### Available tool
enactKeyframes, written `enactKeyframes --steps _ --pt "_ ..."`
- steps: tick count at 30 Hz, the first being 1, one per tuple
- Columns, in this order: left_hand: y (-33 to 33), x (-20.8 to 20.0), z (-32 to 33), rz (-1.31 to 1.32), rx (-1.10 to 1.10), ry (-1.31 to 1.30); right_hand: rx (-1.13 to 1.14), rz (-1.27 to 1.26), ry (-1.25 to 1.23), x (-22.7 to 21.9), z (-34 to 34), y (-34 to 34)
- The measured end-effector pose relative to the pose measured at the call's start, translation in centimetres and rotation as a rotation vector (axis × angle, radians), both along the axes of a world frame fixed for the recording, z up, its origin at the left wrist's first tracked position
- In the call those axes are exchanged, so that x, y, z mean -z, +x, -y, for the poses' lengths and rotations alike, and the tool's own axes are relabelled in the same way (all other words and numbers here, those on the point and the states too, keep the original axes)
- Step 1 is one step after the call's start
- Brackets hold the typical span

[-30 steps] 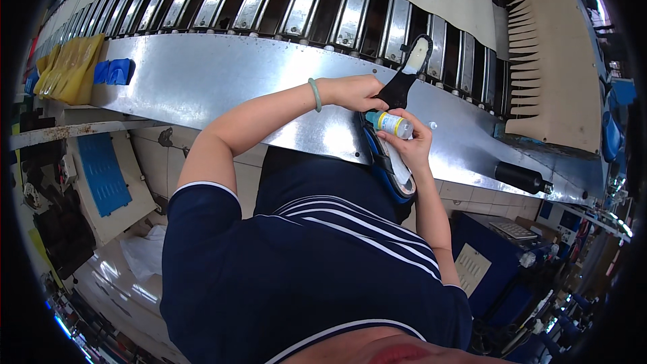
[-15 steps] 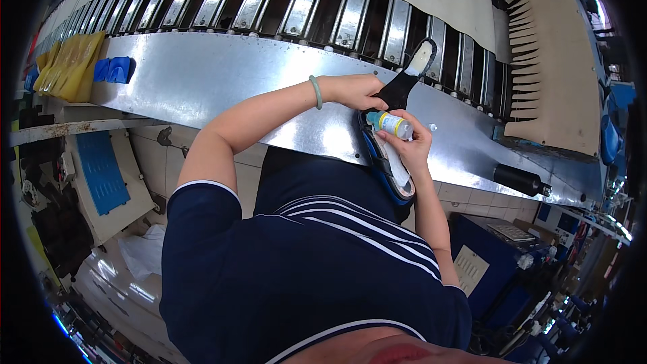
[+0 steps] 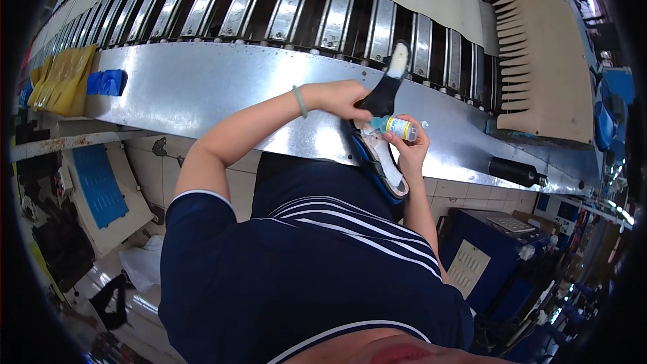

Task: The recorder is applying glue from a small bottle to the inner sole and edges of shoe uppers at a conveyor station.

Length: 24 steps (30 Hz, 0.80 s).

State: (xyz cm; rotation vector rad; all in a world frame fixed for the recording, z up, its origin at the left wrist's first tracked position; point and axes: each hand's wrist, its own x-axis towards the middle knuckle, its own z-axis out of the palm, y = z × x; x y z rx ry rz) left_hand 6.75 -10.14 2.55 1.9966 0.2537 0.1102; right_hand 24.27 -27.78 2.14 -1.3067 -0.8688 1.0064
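Note:
A sandal-like shoe (image 3: 385, 170), dark with a blue edge and a pale inside, leans on the metal bench edge against my body. Its black flap (image 3: 381, 97) with a pale-lined end stretches over the bench. My left hand (image 3: 342, 100), with a green bangle on the wrist, is closed on the base of that flap. My right hand (image 3: 412, 153) grips a small bottle (image 3: 400, 128) with a yellow-and-white label. The bottle lies tilted, its teal tip at the shoe's inside near my left fingers. Whether liquid comes out cannot be seen.
Beyond the metal bench (image 3: 222, 87) runs a slatted roller conveyor (image 3: 286, 10). A small white piece (image 3: 424, 125) and a black cylinder (image 3: 515, 172) lie to the right, near a fringed tan sheet (image 3: 546, 61). Yellow gloves (image 3: 64, 84) and blue pieces (image 3: 105, 82) are at left.
Both hands and the shoe have shifted slightly left in view. The bottle has turned flatter, and its tip now shows against the shoe's inside. A dark shape has appeared at lower left.

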Motion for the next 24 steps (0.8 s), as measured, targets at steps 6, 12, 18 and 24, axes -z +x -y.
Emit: enactKeyframes --steps 6,12,18,24 --pt "-1.4 0.1 1.9 0.157 -0.090 0.155 0.066 -0.094 0.048 0.3 0.5 0.0" --pt "-1.2 1.8 1.6 0.143 -0.147 0.175 0.140 -0.121 0.057 0.3 0.7 0.4" --pt "-1.1 1.5 0.7 0.012 -0.124 0.045 0.159 -0.094 0.043 0.1 0.8 0.0" --pt "-1.4 3.3 0.4 0.002 -0.142 -0.075 0.138 0.009 -0.011 -0.4 0.7 -0.4"
